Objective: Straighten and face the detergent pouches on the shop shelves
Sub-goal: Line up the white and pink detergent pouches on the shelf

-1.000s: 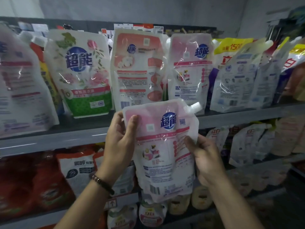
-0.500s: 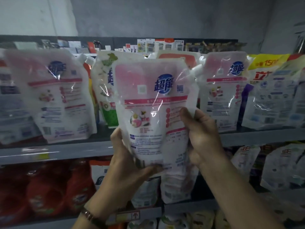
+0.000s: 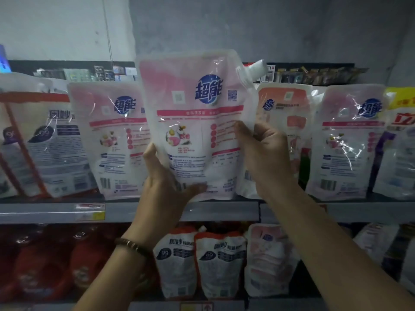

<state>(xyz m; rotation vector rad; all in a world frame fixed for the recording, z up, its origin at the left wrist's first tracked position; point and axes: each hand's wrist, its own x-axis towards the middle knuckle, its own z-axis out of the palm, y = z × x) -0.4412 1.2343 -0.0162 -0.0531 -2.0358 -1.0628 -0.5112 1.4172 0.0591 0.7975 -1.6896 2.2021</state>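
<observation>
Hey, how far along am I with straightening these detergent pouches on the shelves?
Done: the left pink pouch and right pink pouch stand upright, logos forward. In hand: your left hand and right hand grip a third pink pouch, its base at the upper shelf front edge, not yet released. Left: the white pouch at far left leans, and the lower-shelf pouches look slumped.

Three pink pouches (image 3: 197,131) (image 3: 114,142) (image 3: 345,144) upper shelf (image 3: 224,212); three 99-marked pouches (image 3: 47,144) (image 3: 175,263) (image 3: 221,265); two hands (image 3: 166,187) (image 3: 267,158); one bracelet (image 3: 132,244).

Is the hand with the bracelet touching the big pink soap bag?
Touching. The head view shows the left hand gripping the pink pouch, with the thumb lying across its bottom front.
</observation>
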